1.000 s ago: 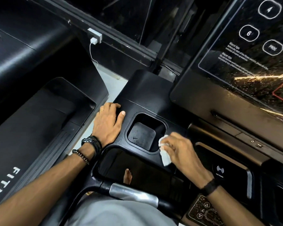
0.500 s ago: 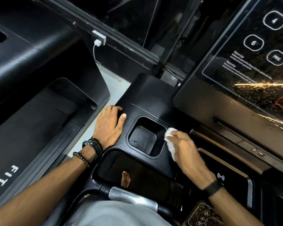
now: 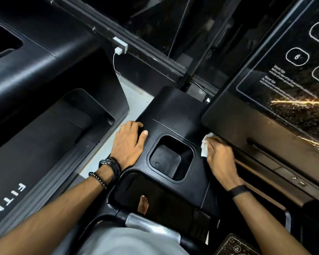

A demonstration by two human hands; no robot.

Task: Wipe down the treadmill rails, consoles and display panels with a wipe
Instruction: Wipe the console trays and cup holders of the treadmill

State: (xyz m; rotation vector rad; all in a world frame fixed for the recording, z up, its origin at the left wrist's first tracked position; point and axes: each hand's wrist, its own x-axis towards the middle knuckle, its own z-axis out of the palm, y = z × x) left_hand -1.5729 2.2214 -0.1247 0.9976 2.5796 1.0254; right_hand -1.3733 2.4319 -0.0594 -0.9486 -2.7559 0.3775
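Head view | white wipe (image 3: 205,146) held by right hand (image 3: 220,159), fingers curled round it, at lower left corner of display panel (image 3: 247,124) | cup recess (image 3: 170,158) just left, small screw (image 3: 157,162) inside | left hand (image 3: 128,144) flat, fingers relaxed, on console (image 3: 175,109) left edge | second treadmill (image 3: 35,126) far left.

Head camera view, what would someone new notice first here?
Probably the white wipe, bright against the black console, pinched in the right hand at the lower edge of the display panel on the right. Next, the left hand resting flat on the console beside the square cup holder, which has a small screw lying in it.
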